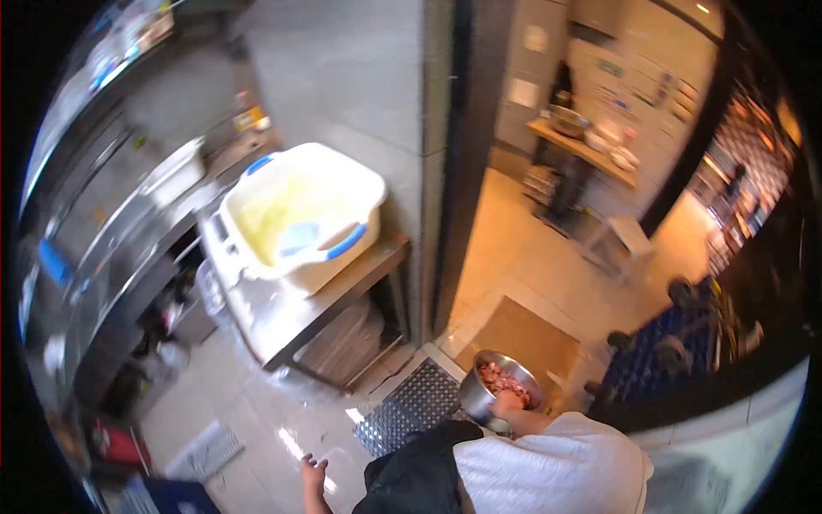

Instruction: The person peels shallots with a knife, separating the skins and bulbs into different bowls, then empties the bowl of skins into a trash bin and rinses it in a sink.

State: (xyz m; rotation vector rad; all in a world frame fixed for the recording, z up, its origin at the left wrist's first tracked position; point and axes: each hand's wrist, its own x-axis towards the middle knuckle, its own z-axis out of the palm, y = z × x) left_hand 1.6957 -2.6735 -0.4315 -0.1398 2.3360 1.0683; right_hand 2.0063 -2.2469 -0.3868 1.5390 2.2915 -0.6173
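Observation:
A round metal bowl [470, 397] with chopped reddish meat [497, 377] inside is low in front of my body, right of centre. My right hand [509, 403] is closed on the near side of the bowl, partly over its rim and beside the meat; some fingers are hidden. My left hand [314, 471] hangs over the tiled floor at the bottom, fingers apart, holding nothing. A black apron [415, 471] and a white cloth or sleeve [548, 467] show below the bowl.
A white tub [342, 176] with blue handles stands on a metal table [278, 321] at left. A dark perforated mat [411, 407] and brown mat [522, 334] lie by the doorway. Beyond are a stool [629, 236], a wooden shelf [591, 154] and a blue cart [651, 355].

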